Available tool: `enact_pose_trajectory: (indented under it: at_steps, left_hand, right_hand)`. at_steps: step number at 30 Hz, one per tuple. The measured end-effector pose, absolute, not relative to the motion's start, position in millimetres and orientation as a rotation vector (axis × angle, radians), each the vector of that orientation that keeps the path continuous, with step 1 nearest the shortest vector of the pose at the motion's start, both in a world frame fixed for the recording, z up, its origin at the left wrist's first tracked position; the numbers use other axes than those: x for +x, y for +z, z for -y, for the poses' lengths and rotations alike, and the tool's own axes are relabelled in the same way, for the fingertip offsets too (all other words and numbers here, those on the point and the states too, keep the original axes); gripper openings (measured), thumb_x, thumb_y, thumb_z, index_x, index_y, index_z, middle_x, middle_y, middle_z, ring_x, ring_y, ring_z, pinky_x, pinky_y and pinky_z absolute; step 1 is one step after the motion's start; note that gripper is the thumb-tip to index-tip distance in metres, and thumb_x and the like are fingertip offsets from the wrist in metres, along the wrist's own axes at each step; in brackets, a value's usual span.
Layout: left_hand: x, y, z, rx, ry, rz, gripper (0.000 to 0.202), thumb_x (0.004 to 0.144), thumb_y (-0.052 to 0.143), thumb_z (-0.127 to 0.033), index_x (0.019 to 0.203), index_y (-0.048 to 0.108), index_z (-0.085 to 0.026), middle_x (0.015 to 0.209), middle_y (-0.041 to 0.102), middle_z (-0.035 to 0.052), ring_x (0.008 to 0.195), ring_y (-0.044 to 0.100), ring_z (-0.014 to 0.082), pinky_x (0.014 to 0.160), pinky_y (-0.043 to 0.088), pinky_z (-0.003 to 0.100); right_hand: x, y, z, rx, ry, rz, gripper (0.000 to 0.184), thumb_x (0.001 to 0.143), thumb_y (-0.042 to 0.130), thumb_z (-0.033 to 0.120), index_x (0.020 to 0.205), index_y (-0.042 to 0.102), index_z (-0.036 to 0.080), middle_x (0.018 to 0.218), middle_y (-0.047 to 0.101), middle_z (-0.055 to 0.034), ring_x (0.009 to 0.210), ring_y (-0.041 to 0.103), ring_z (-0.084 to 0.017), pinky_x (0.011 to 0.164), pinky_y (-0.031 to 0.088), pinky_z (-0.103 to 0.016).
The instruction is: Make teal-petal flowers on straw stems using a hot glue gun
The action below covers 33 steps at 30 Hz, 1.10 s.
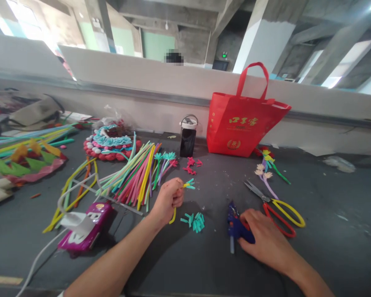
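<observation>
My left hand is closed around a yellow pipe cleaner; its lower end hangs below the fist, and teal pieces fan out at its tip. On the dark table, my right hand grips the handle of a blue glue gun, with a glue stick poking out of its rear. Below my left hand lies a small heap of cut teal pieces. Scissors with red and yellow handles lie partly open just beyond my right hand.
A bundle of coloured pipe cleaners lies left of centre. Nearby are a purple power strip with a white cable and a decorated ring. Behind stand a dark bottle and a red bag. Finished flowers lie at right.
</observation>
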State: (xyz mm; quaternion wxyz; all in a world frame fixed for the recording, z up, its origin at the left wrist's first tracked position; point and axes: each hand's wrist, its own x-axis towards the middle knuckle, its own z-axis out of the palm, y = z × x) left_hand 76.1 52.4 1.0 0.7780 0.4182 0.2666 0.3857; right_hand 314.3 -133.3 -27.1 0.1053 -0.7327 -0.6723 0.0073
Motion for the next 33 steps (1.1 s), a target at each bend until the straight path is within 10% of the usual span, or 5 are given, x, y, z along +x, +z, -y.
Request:
enact_pose_trajectory:
  at_steps: [12, 17, 20, 33]
  left_hand:
    - [77, 0, -46, 0.979, 0.72, -0.532, 0.018, 0.065, 0.061, -0.02, 0.06, 0.045, -0.018, 0.046, 0.028, -0.0108, 0.039, 0.015, 0.0028, 0.04, 0.009, 0.02]
    - [75, -1, -47, 0.971, 0.673, -0.521, 0.024, 0.069, 0.064, -0.026, 0.06, 0.043, -0.019, 0.048, 0.025, -0.011, 0.04, 0.014, 0.0026, 0.04, 0.008, 0.019]
    - [76, -4, -48, 0.949, 0.652, -0.516, 0.024, 0.07, 0.064, -0.025, 0.061, 0.043, -0.019, 0.048, 0.023, -0.0112, 0.04, 0.013, 0.0027, 0.04, 0.007, 0.019]
    - [76, -4, -56, 0.884, 0.712, -0.534, 0.023, 0.071, 0.059, -0.024, 0.061, 0.038, -0.02, 0.048, 0.017, -0.0119, 0.039, 0.011, 0.0037, 0.039, 0.009, 0.018]
  right_hand:
    - [255, 49, 33, -1.148, 1.095, 1.724, 0.1, 0.077, 0.072, 0.026, 0.153, 0.009, 0.038, 0.152, 0.032, -0.012, 0.09, 0.059, -0.014, 0.066, 0.053, -0.025]
    - [270, 33, 4, -1.165, 1.466, 1.658, 0.056, 0.079, 0.072, 0.032, 0.131, 0.054, 0.019, 0.097, 0.067, -0.0042, 0.062, 0.054, -0.007, 0.054, 0.044, -0.019]
    - [282, 32, 11, -1.243, 1.382, 1.564, 0.028, 0.087, 0.064, 0.04, 0.098, 0.067, 0.015, 0.062, 0.055, 0.0046, 0.048, 0.041, -0.005, 0.043, 0.028, -0.017]
    - [348, 9, 17, -1.45, 0.504, 1.091, 0.032, 0.085, 0.06, 0.048, 0.091, 0.062, 0.017, 0.061, 0.048, 0.0048, 0.045, 0.038, -0.007, 0.041, 0.026, -0.021]
